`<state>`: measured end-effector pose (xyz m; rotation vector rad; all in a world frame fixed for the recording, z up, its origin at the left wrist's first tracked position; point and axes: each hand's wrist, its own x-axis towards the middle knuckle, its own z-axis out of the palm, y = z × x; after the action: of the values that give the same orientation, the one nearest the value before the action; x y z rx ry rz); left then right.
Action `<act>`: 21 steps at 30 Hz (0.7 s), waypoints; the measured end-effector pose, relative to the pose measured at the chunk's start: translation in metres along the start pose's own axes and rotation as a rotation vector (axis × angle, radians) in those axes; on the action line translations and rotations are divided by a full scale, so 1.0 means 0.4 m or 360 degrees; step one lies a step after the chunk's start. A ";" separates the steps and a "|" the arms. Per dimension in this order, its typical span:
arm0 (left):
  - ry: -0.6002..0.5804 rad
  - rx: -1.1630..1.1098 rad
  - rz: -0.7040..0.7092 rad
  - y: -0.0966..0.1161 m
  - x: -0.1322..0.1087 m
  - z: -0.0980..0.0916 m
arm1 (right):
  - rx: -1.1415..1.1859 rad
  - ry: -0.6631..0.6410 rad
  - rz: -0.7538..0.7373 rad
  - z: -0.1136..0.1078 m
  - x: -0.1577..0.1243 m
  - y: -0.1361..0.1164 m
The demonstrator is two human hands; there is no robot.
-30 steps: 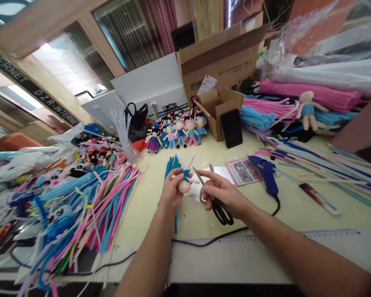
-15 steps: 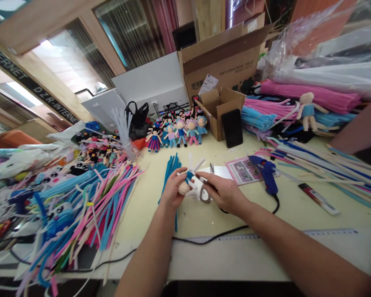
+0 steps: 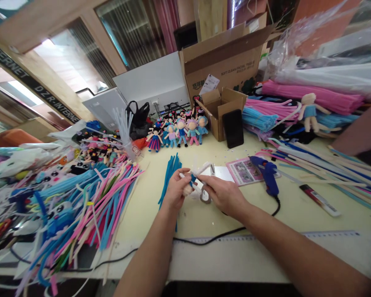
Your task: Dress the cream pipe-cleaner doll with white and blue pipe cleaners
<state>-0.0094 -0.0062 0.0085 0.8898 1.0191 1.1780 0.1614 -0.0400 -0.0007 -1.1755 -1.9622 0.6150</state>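
Observation:
A small pipe-cleaner doll [image 3: 188,189] with a cream head, a blue body and pale limbs is pinched in my left hand [image 3: 175,189], head pointing toward me. The thumb and fingers of my right hand [image 3: 224,194] are closed together at the doll's blue part, on its right side. What exactly these fingertips grip is too small to make out. Under and beside my right fingers lie scissors [image 3: 205,196] with grey handles, partly hidden by the hand. Left of the doll rests a bunch of dark blue pipe cleaners [image 3: 170,175].
A blue glue gun [image 3: 267,175] lies on a pink-edged card [image 3: 239,171], its black cord [image 3: 210,239] crossing the front. Finished dolls [image 3: 182,132] stand at the back by a small carton [image 3: 216,111] and a phone [image 3: 233,128]. Loose pipe cleaners [image 3: 108,198] cover the left side.
Both hands have shifted slightly right with the doll. The doll's pale legs have swung to the right, and its body has turned a little.

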 end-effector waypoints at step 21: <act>0.0129 0.0020 -0.0003 0.001 0.026 -0.025 | 0.0002 0.0303 0.0582 -0.105 0.037 0.079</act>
<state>-0.0180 0.0045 0.0043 0.8566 1.0935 1.2151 0.2071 -0.0114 0.0072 -1.5490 -1.5997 0.6608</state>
